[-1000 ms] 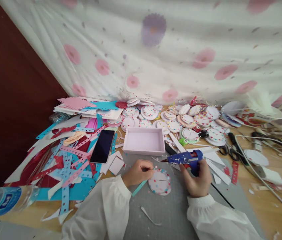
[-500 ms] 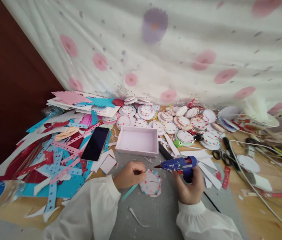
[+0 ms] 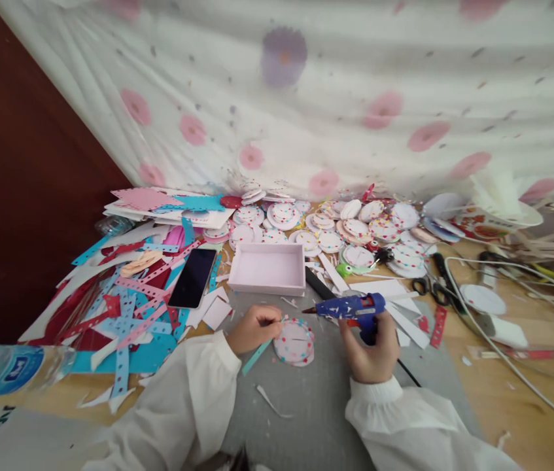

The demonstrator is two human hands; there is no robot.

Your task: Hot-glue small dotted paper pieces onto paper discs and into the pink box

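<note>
My right hand (image 3: pixel 371 350) is wrapped round a blue glue gun (image 3: pixel 350 307), its dark nozzle pointing left above the grey mat (image 3: pixel 316 418). Below the nozzle lies a round pale paper disc (image 3: pixel 295 343) edged with red and blue dots, with a short slit-like line near its middle. At the disc's left edge, my left hand (image 3: pixel 256 329) is closed in a pinch on a narrow teal paper strip (image 3: pixel 257 356). The strip's lower end sticks out beneath the fingers; its upper end is partly hidden by them.
A shallow white box (image 3: pixel 267 268) stands behind the mat. Left are a phone (image 3: pixel 193 278) and piled paper strips (image 3: pixel 127 320). Dotted discs (image 3: pixel 284 216) line the back. Scissors (image 3: pixel 436 288) and a white cable (image 3: pixel 483 353) lie right, a plastic bottle (image 3: pixel 16 369) at far left.
The view has shifted slightly, bringing more of the left front into sight. Both hands keep their grips, with the glue gun still beside the disc.
</note>
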